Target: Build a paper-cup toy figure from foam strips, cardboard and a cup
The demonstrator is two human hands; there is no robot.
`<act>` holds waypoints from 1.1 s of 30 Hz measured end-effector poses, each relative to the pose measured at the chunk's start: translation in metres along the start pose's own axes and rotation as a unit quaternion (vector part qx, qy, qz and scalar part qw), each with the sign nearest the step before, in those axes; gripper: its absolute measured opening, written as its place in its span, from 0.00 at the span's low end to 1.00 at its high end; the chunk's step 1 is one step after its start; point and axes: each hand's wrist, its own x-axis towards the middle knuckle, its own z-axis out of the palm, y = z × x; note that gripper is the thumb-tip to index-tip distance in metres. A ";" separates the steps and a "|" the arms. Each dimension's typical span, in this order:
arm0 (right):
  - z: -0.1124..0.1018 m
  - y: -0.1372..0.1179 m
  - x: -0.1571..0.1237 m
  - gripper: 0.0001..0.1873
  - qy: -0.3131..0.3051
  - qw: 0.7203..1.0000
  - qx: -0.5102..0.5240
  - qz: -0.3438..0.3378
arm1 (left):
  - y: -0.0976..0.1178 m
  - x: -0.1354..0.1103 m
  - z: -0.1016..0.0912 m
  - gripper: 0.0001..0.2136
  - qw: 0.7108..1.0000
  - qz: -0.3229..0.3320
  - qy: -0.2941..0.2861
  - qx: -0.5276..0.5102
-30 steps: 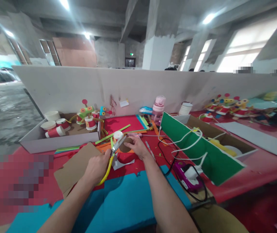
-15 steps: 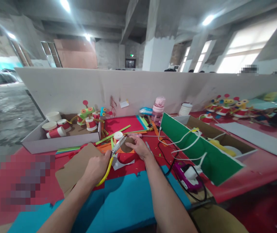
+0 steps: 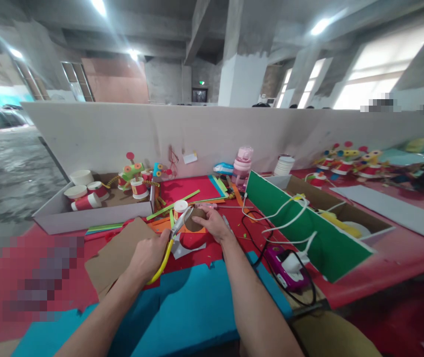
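Note:
My left hand (image 3: 151, 253) is closed round the yellow-handled scissors (image 3: 163, 265), whose metal blades point up and to the right. In my right hand (image 3: 214, 223) is a rounded piece of brown cardboard (image 3: 194, 221), pinched at its upper right edge. The scissor blades meet the left edge of this cardboard. Just behind the blades stands a small paper cup (image 3: 180, 208). Below the cardboard lies a white paper scrap (image 3: 182, 249) with a curved cut-out. Larger brown cardboard sheets (image 3: 111, 258) lie beside my left hand.
A white box (image 3: 96, 220) with paper cups and cup figures stands at the left. On the right are a green-sided divided box (image 3: 308, 233), white cables and a purple power strip (image 3: 288, 270). Blue board (image 3: 197, 302) covers the near edge; a white partition (image 3: 204, 129) closes the back.
Both hands stay almost in place, with the scissors still at the cardboard's edge. The cardboard's tilt differs very slightly. Nothing has been let go.

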 end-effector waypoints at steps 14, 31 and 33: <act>0.002 0.001 0.000 0.17 -0.035 0.999 0.025 0.026 | 0.002 -0.004 -0.005 0.12 1.000 0.011 0.017 0.003; 0.001 -0.002 -0.002 0.18 -0.048 0.997 0.029 0.053 | 0.003 -0.003 -0.005 0.11 1.000 0.001 0.001 0.004; 0.000 -0.001 -0.001 0.18 -0.046 0.998 0.025 0.047 | 0.003 -0.003 -0.006 0.11 1.000 -0.001 -0.007 0.002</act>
